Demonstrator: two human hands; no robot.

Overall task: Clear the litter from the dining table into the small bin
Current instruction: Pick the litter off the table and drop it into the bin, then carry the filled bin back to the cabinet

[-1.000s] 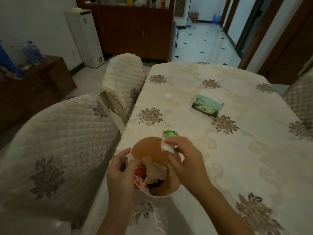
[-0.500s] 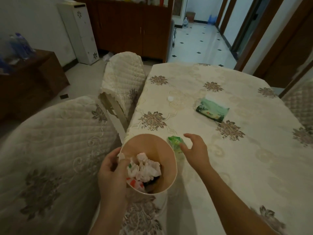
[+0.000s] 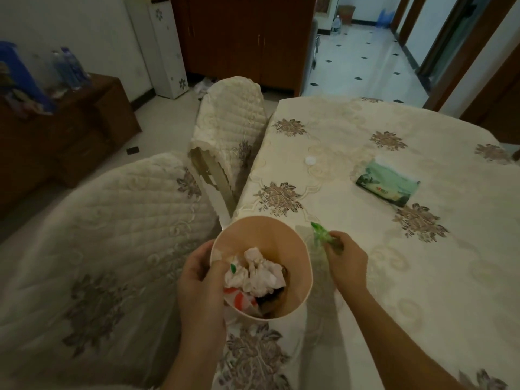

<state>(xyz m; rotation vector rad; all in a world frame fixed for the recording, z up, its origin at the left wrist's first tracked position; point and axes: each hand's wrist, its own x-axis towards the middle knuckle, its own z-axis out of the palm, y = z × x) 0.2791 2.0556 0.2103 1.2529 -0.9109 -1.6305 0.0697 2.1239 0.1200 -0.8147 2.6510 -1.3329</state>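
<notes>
Litter nearest is the green wrapper [image 3: 320,235], now pinched in the right hand [image 3: 347,261] just beside the small bin [image 3: 284,240], which the left hand [image 3: 201,280] grips by its rim at the table [image 3: 380,291] edge. It is best carried well over the rim before letting go. Half a second ago it lay on the table under open, reaching fingers.

The table [image 3: 422,291] wore a cream cloth [image 3: 346,130] with brown flowers sewn on it. A green pack of tissues [image 3: 387,187] lay flat on the cloth, toward one o'clock. A small white cap [image 3: 310,160] lay at about ten o'clock from the pack, well apart.
</notes>
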